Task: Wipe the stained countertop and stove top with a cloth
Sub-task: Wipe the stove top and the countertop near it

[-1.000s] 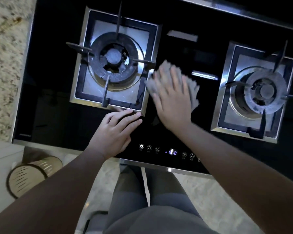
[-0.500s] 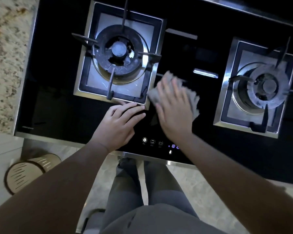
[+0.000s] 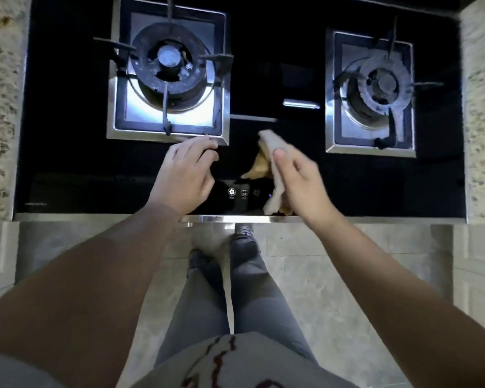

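The right hand [image 3: 300, 180] is pinching the cloth [image 3: 269, 152] just above the black stove top [image 3: 67, 152] between the 2 burners, while the left hand [image 3: 184, 175] is resting open-fingered on the glass.

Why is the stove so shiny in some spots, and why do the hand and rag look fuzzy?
Head view: light glares bright white off the metal tray under the left burner and streaks across the black glass stove top; the right hand and its cloth smear with motion blur; the counter edges bow from the wide-angle lens.
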`<state>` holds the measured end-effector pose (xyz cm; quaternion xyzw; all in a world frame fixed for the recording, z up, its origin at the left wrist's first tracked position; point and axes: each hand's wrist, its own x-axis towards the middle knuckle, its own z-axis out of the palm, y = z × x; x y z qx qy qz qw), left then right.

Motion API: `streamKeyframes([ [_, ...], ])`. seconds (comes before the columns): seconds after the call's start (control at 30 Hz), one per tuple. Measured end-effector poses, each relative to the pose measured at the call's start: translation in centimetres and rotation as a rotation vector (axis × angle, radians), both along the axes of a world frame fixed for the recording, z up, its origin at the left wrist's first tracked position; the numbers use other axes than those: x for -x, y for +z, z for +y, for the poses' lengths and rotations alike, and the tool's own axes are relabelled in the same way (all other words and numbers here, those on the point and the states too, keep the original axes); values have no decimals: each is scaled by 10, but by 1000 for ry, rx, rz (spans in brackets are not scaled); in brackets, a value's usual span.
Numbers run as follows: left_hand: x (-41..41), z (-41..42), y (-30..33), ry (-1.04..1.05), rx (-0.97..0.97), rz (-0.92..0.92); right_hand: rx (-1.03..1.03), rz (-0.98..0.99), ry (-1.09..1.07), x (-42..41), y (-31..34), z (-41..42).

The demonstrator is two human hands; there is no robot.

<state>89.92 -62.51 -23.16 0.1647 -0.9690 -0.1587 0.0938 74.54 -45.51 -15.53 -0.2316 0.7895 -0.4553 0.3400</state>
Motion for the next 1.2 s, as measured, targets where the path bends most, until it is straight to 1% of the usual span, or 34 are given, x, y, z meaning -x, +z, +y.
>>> streamKeyframes([
  [0.07, -1, 1, -1, 3, -5, 17, 15, 22, -175, 6, 9, 17],
  [0.13, -2, 2, -2, -1, -3, 18, -19, 73, -280, 10, 13, 40],
  [0.23, -3, 2, -3, -7, -2, 27, -101, 146, -364, 5, 11, 73],
  [0.33, -4, 3, -5, -15, -1, 58, -283, 211, -380, -12, -2, 101],
  [0.43, -4, 3, -7, -26, -15, 78, -432, 185, -329, -33, -14, 116],
  [0.63, -8, 4, -7, -57, 0, 79, -690, 237, -163, -56, -16, 116],
  [0.8, -7, 9, -12, -25, -17, 35, -801, 315, -83, -42, -18, 109],
  [0.87, -7, 11, -14, -17, -11, 27, -870, 335, -10, -39, -18, 109],
  [0.97, -7, 11, -15, -28, 3, 10, -946, 436, 104, -37, -18, 107],
  [1.03, -6, 12, -14, -27, 3, -27, -945, 455, 125, -33, -16, 109],
  [1.07, -5, 12, -13, -24, 1, -49, -911, 439, 96, -31, -16, 112],
  [1.2, -4, 15, -5, -23, 1, -100, -675, 358, -144, -29, -10, 125],
])
